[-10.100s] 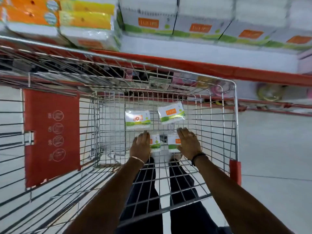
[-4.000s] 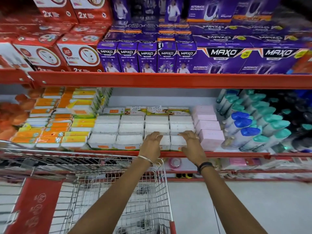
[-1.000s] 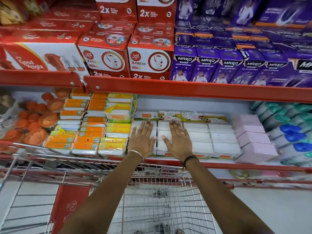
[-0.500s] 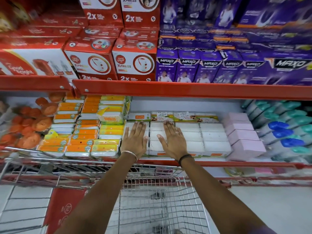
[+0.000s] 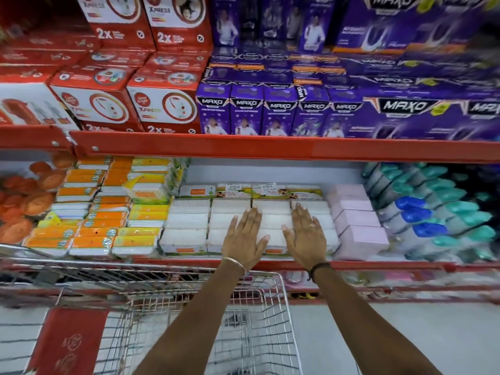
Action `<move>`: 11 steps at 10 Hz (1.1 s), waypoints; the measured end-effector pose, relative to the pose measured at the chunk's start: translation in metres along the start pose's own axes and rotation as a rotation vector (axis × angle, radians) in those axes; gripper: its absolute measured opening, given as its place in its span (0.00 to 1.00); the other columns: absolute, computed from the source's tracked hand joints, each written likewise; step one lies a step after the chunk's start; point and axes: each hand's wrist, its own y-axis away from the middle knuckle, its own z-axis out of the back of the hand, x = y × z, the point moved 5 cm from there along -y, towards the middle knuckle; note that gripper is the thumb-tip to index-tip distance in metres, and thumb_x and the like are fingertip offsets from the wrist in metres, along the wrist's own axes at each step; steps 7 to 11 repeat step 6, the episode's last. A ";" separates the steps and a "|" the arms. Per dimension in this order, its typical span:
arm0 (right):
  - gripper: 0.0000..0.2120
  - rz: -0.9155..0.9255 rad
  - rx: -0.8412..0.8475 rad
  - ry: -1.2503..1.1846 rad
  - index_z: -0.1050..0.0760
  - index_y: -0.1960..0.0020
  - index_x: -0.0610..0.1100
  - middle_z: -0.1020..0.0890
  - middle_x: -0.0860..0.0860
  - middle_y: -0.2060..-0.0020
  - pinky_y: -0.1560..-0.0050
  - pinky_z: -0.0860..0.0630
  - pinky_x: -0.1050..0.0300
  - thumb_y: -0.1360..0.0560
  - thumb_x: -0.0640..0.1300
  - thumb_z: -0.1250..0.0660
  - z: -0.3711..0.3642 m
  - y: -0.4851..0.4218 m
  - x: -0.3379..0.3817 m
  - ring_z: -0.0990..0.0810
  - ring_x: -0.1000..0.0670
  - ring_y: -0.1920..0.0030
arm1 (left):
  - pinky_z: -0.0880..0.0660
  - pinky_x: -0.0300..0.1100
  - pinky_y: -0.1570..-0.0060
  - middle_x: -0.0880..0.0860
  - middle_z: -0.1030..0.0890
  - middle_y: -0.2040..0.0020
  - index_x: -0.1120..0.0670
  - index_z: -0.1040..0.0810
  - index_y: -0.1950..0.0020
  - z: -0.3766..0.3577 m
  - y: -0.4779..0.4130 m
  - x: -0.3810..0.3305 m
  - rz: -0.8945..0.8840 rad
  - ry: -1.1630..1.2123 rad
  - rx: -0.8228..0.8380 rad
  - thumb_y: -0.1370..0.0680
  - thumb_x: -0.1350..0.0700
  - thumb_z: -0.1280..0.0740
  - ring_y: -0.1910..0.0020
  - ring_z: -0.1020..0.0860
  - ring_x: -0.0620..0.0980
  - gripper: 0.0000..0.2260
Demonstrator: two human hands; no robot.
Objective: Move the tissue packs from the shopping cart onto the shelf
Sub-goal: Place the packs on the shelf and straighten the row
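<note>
White tissue packs (image 5: pixel 186 221) with orange and green labels lie in several rows on the middle shelf (image 5: pixel 270 148), framed in red. My left hand (image 5: pixel 244 238) lies flat, fingers spread, on the packs of the second and third rows. My right hand (image 5: pixel 307 234) lies flat on the packs just to the right of it, close to the pink boxes. Neither hand grips anything. The wire shopping cart (image 5: pixel 243 315) stands below my arms, against the shelf front; its floor is mostly hidden by my arms.
Pink boxes (image 5: pixel 357 223) sit right of the tissue packs, then blue and teal capped bottles (image 5: pixel 433 215). Orange and yellow packs (image 5: pixel 108 212) fill the left. Red and purple boxes (image 5: pixel 243 109) fill the upper shelf. A red sign (image 5: pixel 67 342) hangs on the cart.
Both hands have slid to the right along the top of the tissue packs, staying flat and spread. The view has shifted with them.
</note>
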 end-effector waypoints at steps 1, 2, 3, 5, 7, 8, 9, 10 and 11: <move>0.36 -0.004 -0.015 0.004 0.44 0.26 0.41 0.38 0.45 0.26 0.26 0.45 0.48 0.24 0.62 0.64 -0.005 -0.002 -0.003 0.41 0.47 0.25 | 0.60 0.49 0.27 0.52 0.49 0.23 0.54 0.56 0.25 -0.006 -0.003 -0.001 0.020 -0.054 -0.014 0.24 0.40 0.62 0.24 0.52 0.50 0.31; 0.33 0.000 -0.032 -0.011 0.42 0.26 0.40 0.35 0.45 0.27 0.27 0.40 0.46 0.23 0.59 0.62 -0.006 -0.005 -0.004 0.38 0.47 0.26 | 0.58 0.49 0.29 0.54 0.42 0.24 0.55 0.50 0.25 -0.006 -0.005 -0.001 0.027 -0.085 -0.030 0.22 0.39 0.63 0.25 0.44 0.51 0.31; 0.31 0.011 -0.046 -0.012 0.43 0.26 0.41 0.36 0.45 0.26 0.26 0.40 0.48 0.23 0.56 0.58 -0.009 -0.006 -0.008 0.40 0.48 0.26 | 0.54 0.50 0.30 0.55 0.38 0.26 0.56 0.46 0.26 -0.007 -0.005 -0.001 0.020 -0.080 -0.041 0.23 0.39 0.65 0.27 0.40 0.52 0.32; 0.37 0.039 -0.008 -0.004 0.50 0.24 0.42 0.44 0.47 0.23 0.24 0.52 0.49 0.25 0.63 0.69 -0.003 0.003 -0.004 0.49 0.50 0.23 | 0.57 0.52 0.29 0.53 0.48 0.23 0.54 0.56 0.25 0.001 0.000 -0.005 0.007 -0.069 -0.027 0.26 0.37 0.72 0.25 0.48 0.52 0.34; 0.34 0.088 -0.112 -0.054 0.52 0.24 0.44 0.46 0.48 0.23 0.23 0.51 0.48 0.24 0.61 0.67 0.023 0.014 0.018 0.50 0.51 0.23 | 0.50 0.54 0.27 0.52 0.50 0.24 0.54 0.54 0.25 0.025 0.011 -0.011 0.001 -0.044 -0.136 0.22 0.42 0.69 0.25 0.50 0.50 0.29; 0.34 0.088 -0.112 -0.054 0.52 0.24 0.44 0.46 0.48 0.23 0.23 0.51 0.48 0.24 0.61 0.67 0.023 0.014 0.018 0.50 0.51 0.23 | 0.50 0.54 0.27 0.52 0.50 0.24 0.54 0.54 0.25 0.025 0.011 -0.011 0.001 -0.044 -0.136 0.22 0.42 0.69 0.25 0.50 0.50 0.29; 0.34 0.088 -0.112 -0.054 0.52 0.24 0.44 0.46 0.48 0.23 0.23 0.51 0.48 0.24 0.61 0.67 0.023 0.014 0.018 0.50 0.51 0.23 | 0.50 0.54 0.27 0.52 0.50 0.24 0.54 0.54 0.25 0.025 0.011 -0.011 0.001 -0.044 -0.136 0.22 0.42 0.69 0.25 0.50 0.50 0.29; 0.34 0.088 -0.112 -0.054 0.52 0.24 0.44 0.46 0.48 0.23 0.23 0.51 0.48 0.24 0.61 0.67 0.023 0.014 0.018 0.50 0.51 0.23 | 0.50 0.54 0.27 0.52 0.50 0.24 0.54 0.54 0.25 0.025 0.011 -0.011 0.001 -0.044 -0.136 0.22 0.42 0.69 0.25 0.50 0.50 0.29; 0.34 0.088 -0.112 -0.054 0.52 0.24 0.44 0.46 0.48 0.23 0.23 0.51 0.48 0.24 0.61 0.67 0.023 0.014 0.018 0.50 0.51 0.23 | 0.50 0.54 0.27 0.52 0.50 0.24 0.54 0.54 0.25 0.025 0.011 -0.011 0.001 -0.044 -0.136 0.22 0.42 0.69 0.25 0.50 0.50 0.29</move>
